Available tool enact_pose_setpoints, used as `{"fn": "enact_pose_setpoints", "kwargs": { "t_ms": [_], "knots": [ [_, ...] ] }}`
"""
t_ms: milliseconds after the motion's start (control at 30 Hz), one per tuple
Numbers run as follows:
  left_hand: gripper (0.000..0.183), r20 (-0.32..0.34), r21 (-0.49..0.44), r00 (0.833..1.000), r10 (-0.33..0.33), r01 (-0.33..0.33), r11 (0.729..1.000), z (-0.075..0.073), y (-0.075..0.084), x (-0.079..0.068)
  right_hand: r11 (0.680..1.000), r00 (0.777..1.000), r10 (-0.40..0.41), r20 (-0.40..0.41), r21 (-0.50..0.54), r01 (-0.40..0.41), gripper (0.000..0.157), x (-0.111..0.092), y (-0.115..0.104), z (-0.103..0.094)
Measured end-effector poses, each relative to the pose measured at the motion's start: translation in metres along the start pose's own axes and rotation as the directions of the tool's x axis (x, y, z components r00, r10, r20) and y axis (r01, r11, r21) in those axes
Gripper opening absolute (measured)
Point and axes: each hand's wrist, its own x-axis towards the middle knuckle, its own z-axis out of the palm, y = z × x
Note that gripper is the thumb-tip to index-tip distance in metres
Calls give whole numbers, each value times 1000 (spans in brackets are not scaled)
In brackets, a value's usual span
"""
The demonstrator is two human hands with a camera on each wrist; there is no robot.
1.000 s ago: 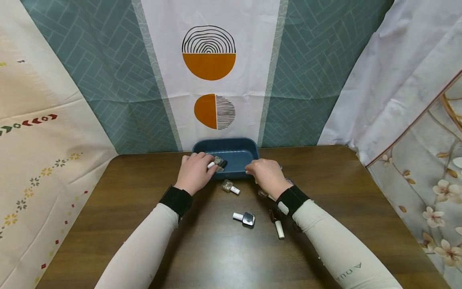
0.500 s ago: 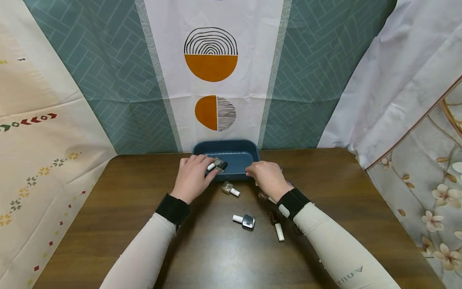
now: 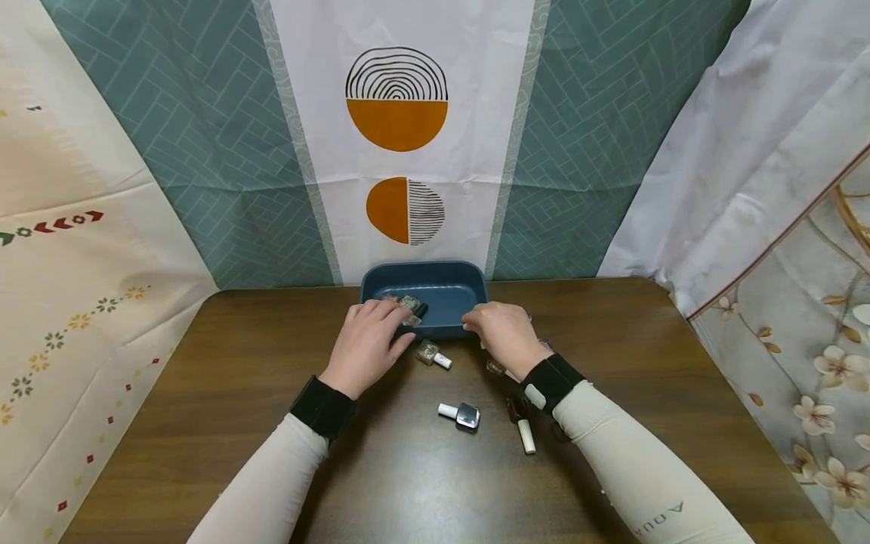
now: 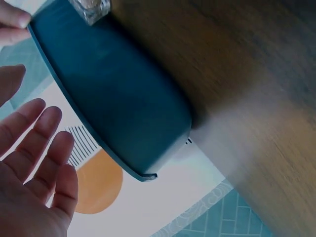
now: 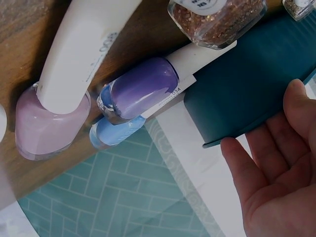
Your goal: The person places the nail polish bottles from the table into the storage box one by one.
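A dark blue plastic tray (image 3: 448,304) stands at the table's back edge, with several small nail polish bottles (image 3: 411,302) in its left part. My left hand (image 3: 365,344) hovers over the tray's front left corner, its fingers spread and loosely bent. Nothing lies between those fingers in the left wrist view. My right hand (image 3: 506,329) pinches the tray's rim at the front right, thumb and fingers on either side of the wall. A glitter nail polish bottle (image 3: 427,353) with a white cap lies just in front of the tray.
Nearer on the table (image 3: 381,483) lie a dark nail polish bottle (image 3: 467,416) and a brown one (image 3: 519,412). Around the right forearm are purple (image 5: 143,89), light blue (image 5: 116,131), pink (image 5: 52,126) and copper glitter bottles (image 5: 222,22). A patterned curtain (image 3: 578,136) hangs behind the tray.
My left hand has let go of a white-capped nail polish bottle in the tray and drawn back slightly, its fingers spreading. The right hand stays on the rim.
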Motion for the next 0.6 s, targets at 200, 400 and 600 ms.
{"fn": "enact_pose_setpoints", "kwargs": {
  "t_ms": [200, 400, 600],
  "knots": [
    [39, 34, -3, 998, 59, -58, 998, -1, 10, -6, 1000, 1000, 4, -1, 0, -4, 13, -1, 1, 1],
    [40, 29, -13, 991, 129, -128, 992, -3, 20, -14, 1000, 1000, 1, -1, 4, -1, 14, 0, 2, 1],
    [40, 50, -11, 984, 174, -173, 985, -6, 28, -20, 1000, 1000, 6, 6, -3, -6, 14, 1, 0, -2]
  ]
}}
